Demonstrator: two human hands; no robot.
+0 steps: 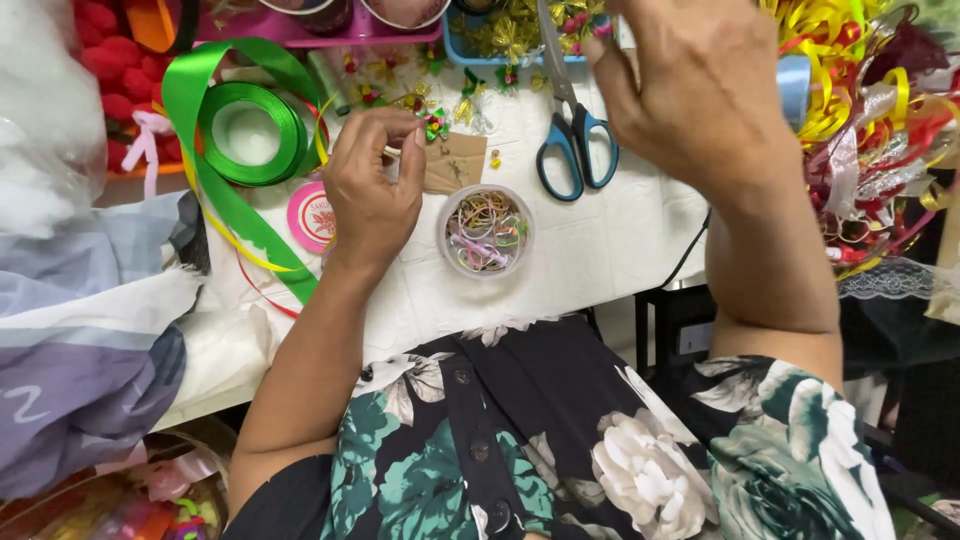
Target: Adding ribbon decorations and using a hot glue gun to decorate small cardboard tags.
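My left hand (372, 190) hovers over the white table (620, 240), fingers pinched on a small multicoloured ribbon bow (436, 126) beside a brown card tag (453, 162). My right hand (690, 90) is raised higher and nearer the camera, fingers curled, above the blue-handled scissors (575, 140); what it holds, if anything, is hidden. A round clear tub (485, 230) of coloured hair ties and ribbon bits stands between the hands.
A green ribbon roll (250, 133) with a loose green tail lies at the left, a pink round tape disc (311, 216) beside it. A blue tray (510, 35) of small bows sits at the back. Tangled shiny ribbons (870, 120) pile at the right; cloth and plastic at the left.
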